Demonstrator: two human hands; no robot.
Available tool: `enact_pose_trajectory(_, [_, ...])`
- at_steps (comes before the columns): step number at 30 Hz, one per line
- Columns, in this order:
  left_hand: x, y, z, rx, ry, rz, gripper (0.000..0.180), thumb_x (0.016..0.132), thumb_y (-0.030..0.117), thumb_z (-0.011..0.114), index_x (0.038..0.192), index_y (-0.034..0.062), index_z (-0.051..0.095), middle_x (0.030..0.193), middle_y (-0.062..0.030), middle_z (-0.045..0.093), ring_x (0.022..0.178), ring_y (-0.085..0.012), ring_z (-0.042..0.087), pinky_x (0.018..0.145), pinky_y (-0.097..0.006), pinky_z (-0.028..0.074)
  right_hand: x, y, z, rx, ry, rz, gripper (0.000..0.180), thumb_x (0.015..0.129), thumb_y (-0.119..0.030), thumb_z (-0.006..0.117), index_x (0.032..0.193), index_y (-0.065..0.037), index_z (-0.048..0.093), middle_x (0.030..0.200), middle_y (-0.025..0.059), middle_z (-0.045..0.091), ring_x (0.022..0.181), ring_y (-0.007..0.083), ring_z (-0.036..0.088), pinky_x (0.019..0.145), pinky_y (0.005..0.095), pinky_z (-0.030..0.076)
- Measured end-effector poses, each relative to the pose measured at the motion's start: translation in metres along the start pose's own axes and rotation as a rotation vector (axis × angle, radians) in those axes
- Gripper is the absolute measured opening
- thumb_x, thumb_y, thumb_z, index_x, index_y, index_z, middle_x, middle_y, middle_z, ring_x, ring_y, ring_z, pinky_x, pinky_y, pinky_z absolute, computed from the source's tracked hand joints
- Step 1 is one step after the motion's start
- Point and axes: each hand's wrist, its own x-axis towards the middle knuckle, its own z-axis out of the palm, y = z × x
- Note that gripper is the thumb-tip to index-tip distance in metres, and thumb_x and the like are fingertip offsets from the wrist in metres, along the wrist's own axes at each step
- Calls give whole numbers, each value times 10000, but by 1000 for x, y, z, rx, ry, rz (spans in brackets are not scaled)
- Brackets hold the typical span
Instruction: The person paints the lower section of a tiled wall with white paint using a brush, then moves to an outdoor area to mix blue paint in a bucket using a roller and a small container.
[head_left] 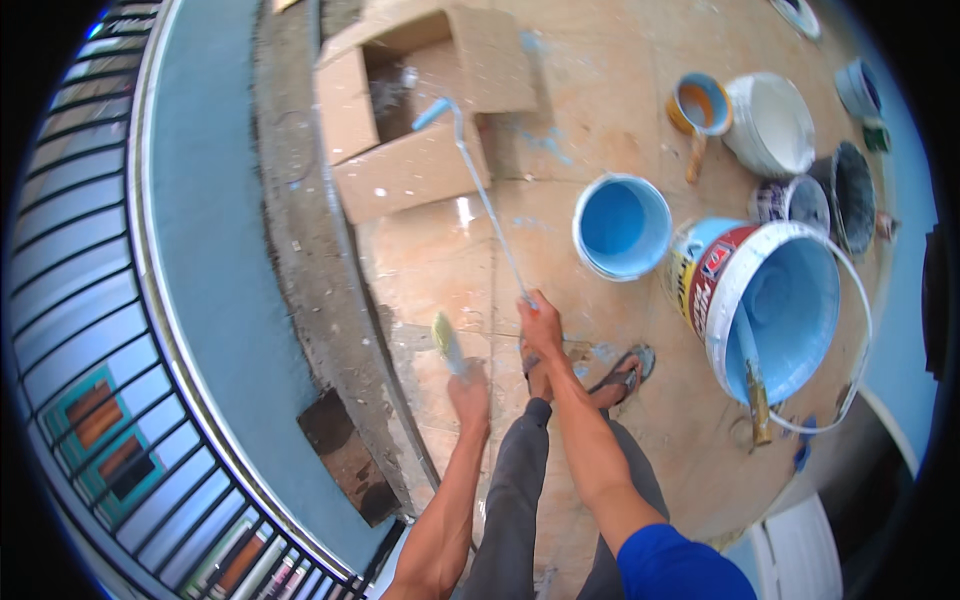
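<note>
Your right grip clasps the roller, head over the box near the floor's left edge; your left grip holds a blurred brush. Apparent step: roller handling; next move likely needs steady control.

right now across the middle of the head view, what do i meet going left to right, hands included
Railing, blue ledge, blurred brush in the left hand, right hand gripping the roller, paint tub, big bucket.
</note>
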Motion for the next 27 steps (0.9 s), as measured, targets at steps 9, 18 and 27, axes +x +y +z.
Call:
enact_pose_trajectory(9, [71, 0, 23, 116, -94, 281, 121, 887, 54, 641, 956, 11, 551, 846, -30, 561, 783, -119, 495, 716, -285, 423, 58, 58, 76, -323, -176, -37, 428, 939, -289, 537, 1285, -41, 496, 1235, 270, 585, 1117, 473, 568, 929, 542, 464])
enact_pose_trajectory(18, [107, 60, 53, 129, -1, 508, 225, 886, 116, 663, 1001, 8, 504, 879, -106, 588, 831, -168, 513, 767, -321, 451, -23, 69, -35, -258, -295, 95, 532, 896, -238, 563, 1379, -32, 476, 1305, 243, 568, 1201, 423, 545, 997, 479, 448])
enact_pose_trajectory(27, [173, 130, 79, 176, 179, 725, 249, 893, 180, 649, 1008, -1, 524, 832, -165, 602, 764, -237, 563, 733, -391, 467, -128, 100, -184, -152, -227, -44, 304, 898, -197, 643, 1111, 19, 614, 918, 231, 690, 896, 389, 682, 785, 423, 532])
